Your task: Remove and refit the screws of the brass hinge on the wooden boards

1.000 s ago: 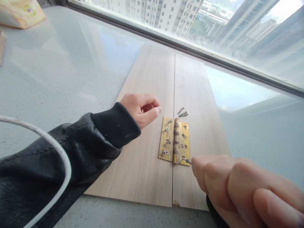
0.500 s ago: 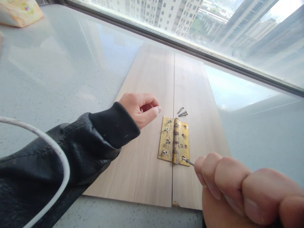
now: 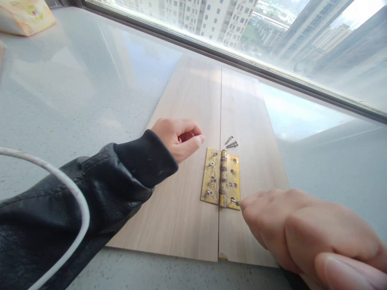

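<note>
A brass hinge (image 3: pixel 221 178) lies across the seam of two pale wooden boards (image 3: pixel 187 121). My right hand (image 3: pixel 305 233), at the lower right, is closed around a tool whose thin metal tip (image 3: pixel 235 201) meets a screw at the hinge's lower right hole. The tool's handle is hidden in my fist. My left hand (image 3: pixel 178 138) rests on the left board, just left of the hinge, with its fingers curled and nothing visible in them. Three loose screws (image 3: pixel 231 142) lie on the right board just beyond the hinge.
The boards lie on a grey speckled counter (image 3: pixel 75 92) beside a large window (image 3: pixel 272 36). A yellow packet (image 3: pixel 24 16) sits at the far left corner. A white cable (image 3: pixel 72 189) arcs over my left sleeve.
My right hand has turned around the tool and slid closer to the hinge, so less of the metal shaft shows. The left hand has stayed put.
</note>
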Available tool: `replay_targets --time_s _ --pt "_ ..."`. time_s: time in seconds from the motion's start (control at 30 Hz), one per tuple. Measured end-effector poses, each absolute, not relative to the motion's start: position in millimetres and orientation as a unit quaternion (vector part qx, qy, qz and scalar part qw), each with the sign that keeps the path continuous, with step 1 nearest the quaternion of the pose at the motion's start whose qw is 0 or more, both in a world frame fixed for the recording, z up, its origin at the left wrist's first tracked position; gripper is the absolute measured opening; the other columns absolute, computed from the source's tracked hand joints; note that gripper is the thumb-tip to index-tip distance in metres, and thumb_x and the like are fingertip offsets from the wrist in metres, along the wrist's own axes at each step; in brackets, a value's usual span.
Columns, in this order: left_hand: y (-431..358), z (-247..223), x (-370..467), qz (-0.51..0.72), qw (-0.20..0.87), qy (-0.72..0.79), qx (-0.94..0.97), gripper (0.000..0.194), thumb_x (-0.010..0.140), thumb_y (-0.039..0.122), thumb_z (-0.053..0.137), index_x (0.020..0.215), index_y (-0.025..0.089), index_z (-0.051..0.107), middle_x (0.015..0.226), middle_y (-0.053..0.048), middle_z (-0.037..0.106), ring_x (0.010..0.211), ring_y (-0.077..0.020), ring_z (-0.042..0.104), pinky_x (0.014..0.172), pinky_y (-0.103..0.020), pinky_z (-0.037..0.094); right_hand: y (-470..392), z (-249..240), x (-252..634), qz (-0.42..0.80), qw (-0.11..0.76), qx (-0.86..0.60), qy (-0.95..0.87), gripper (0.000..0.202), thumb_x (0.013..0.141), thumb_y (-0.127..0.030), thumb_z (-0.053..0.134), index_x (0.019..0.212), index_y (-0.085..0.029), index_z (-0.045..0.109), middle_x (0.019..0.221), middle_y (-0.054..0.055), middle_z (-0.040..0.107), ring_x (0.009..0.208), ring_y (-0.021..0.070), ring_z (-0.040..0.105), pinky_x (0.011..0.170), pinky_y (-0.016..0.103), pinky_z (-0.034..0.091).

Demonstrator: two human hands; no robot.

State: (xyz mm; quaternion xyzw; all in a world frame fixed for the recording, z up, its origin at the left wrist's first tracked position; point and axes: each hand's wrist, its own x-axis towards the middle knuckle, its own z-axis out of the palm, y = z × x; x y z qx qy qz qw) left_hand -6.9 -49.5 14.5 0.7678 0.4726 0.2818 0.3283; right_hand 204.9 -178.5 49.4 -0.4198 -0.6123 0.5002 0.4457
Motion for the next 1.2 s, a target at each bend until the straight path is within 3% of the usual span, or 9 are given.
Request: replay_targets --time_s 0.1,0.23,0.47,0.67,0.77,0.87,1.0,1.1,1.2 --pt "-50 15 -7 0.280 0.328 0.474 0.768 0.023 0.086 0.033 0.056 0.082 0.016 0.071 0.069 -0.001 0.071 0.062 -0.0125 0.063 0.060 -0.023 0.045 -170 49 213 0.574 0.402 -0.382 -0.603 0.059 0.094 -0.053 0.061 0.055 -0.017 0.036 0.052 -0.002 0.039 0.052 0.0113 0.041 0.057 0.035 0.043" --pt "-50 16 -6 0.275 0.330 0.474 0.769 0.023 0.086 0.033 0.056 0.083 0.016 0.071 0.069 -0.001 0.071 0.061 -0.0123 0.062 0.060 -0.023 0.045 -176 40 198 0.534 0.564 -0.371 -0.509 0.052 0.102 -0.039 0.049 0.059 -0.018 0.028 0.050 -0.004 0.026 0.047 0.0092 0.030 0.050 0.031 0.034" --pt "-50 17 -6 0.270 0.328 0.479 0.768 0.023 0.086 0.033 0.055 0.082 0.017 0.071 0.070 -0.001 0.071 0.062 -0.0126 0.062 0.062 -0.023 0.045 -194 24 160 0.331 0.701 -0.440 -0.454 0.029 0.102 -0.033 0.048 0.076 -0.021 0.051 0.064 -0.001 0.034 0.064 0.0138 0.041 0.063 0.034 0.039" --pt "-50 15 -7 0.274 0.330 0.477 0.768 0.023 0.086 0.033 0.055 0.082 0.017 0.071 0.070 -0.001 0.071 0.063 -0.0128 0.062 0.062 -0.024 0.045 -194 26 159 0.332 0.683 -0.453 -0.468 0.035 0.102 -0.034 0.050 0.071 -0.020 0.043 0.061 -0.002 0.031 0.058 0.0118 0.036 0.058 0.034 0.037" --pt "-50 15 -7 0.279 0.333 0.476 0.765 0.023 0.086 0.033 0.055 0.082 0.016 0.071 0.069 -0.001 0.071 0.063 -0.0130 0.063 0.061 -0.024 0.045 -191 35 177 0.463 0.579 -0.445 -0.502 0.041 0.100 -0.039 0.054 0.068 -0.020 0.037 0.058 -0.003 0.032 0.053 0.0116 0.038 0.051 0.032 0.038" --pt "-50 15 -6 0.275 0.331 0.479 0.765 0.023 0.086 0.033 0.055 0.082 0.017 0.071 0.069 -0.001 0.071 0.063 -0.0130 0.063 0.062 -0.024 0.046 -182 46 199 0.547 0.465 -0.398 -0.571 0.050 0.095 -0.048 0.060 0.060 -0.018 0.043 0.055 -0.001 0.043 0.051 0.0116 0.043 0.054 0.034 0.042" --pt "-50 16 -6 0.273 0.329 0.478 0.768 0.023 0.086 0.033 0.055 0.082 0.017 0.071 0.069 -0.001 0.071 0.062 -0.0129 0.062 0.062 -0.024 0.046 -170 52 217 0.595 0.404 -0.389 -0.576 0.054 0.091 -0.054 0.065 0.057 -0.018 0.043 0.056 0.000 0.047 0.057 0.0148 0.048 0.061 0.039 0.045" --pt "-50 17 -7 0.269 0.331 0.480 0.766 0.023 0.086 0.034 0.056 0.083 0.017 0.072 0.069 -0.001 0.071 0.062 -0.0129 0.062 0.062 -0.024 0.046 -172 46 211 0.586 0.464 -0.370 -0.551 0.054 0.095 -0.047 0.060 0.057 -0.018 0.034 0.050 -0.003 0.031 0.050 0.0106 0.034 0.055 0.033 0.038" --pt "-50 17 -6 0.267 0.332 0.483 0.765 0.023 0.086 0.034 0.056 0.083 0.017 0.072 0.069 -0.001 0.071 0.062 -0.0131 0.062 0.061 -0.024 0.046 -182 37 190 0.527 0.592 -0.388 -0.471 0.046 0.102 -0.038 0.045 0.062 -0.018 0.032 0.055 -0.003 0.030 0.050 0.0090 0.029 0.051 0.030 0.034"
